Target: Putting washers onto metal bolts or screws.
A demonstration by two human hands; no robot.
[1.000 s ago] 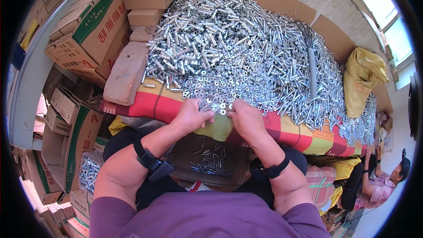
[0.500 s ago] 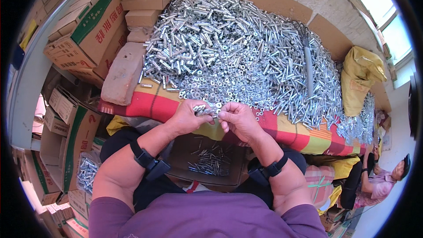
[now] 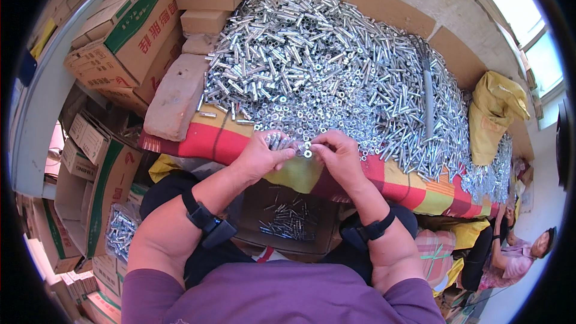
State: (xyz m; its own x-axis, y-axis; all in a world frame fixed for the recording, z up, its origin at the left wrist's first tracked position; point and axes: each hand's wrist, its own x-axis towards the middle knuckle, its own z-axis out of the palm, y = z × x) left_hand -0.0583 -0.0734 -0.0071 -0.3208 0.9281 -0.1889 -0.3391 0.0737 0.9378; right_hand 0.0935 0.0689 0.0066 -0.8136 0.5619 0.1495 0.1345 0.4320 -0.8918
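Several silver anchor bolts [image 3: 278,141] are bunched in my left hand [image 3: 264,157], its fingers closed round them. My right hand [image 3: 339,153] pinches thumb against fingers at the bunch's right end, where a bright washer [image 3: 308,154] shows at its fingertips. Both hands are just above the table's near edge. Beyond them spreads a layer of loose nuts and washers [image 3: 321,114]. Behind that rises a heap of metal sleeves [image 3: 270,54], with threaded bolts [image 3: 414,144] to the right. Below my hands, an open carton [image 3: 249,228] contains more bolts [image 3: 288,222].
A plaid cloth [image 3: 210,144] covers the table. A brick-like block [image 3: 175,97] and stacked cartons [image 3: 129,42] stand left. A grey bar [image 3: 428,96] lies on the heap. At right are a yellow sack [image 3: 495,114] and another person [image 3: 516,258].
My right hand has shifted slightly right, and the washer at its fingertips shows more clearly. My left hand keeps its bunch of bolts, tilted a little differently. The whole view has shifted slightly.
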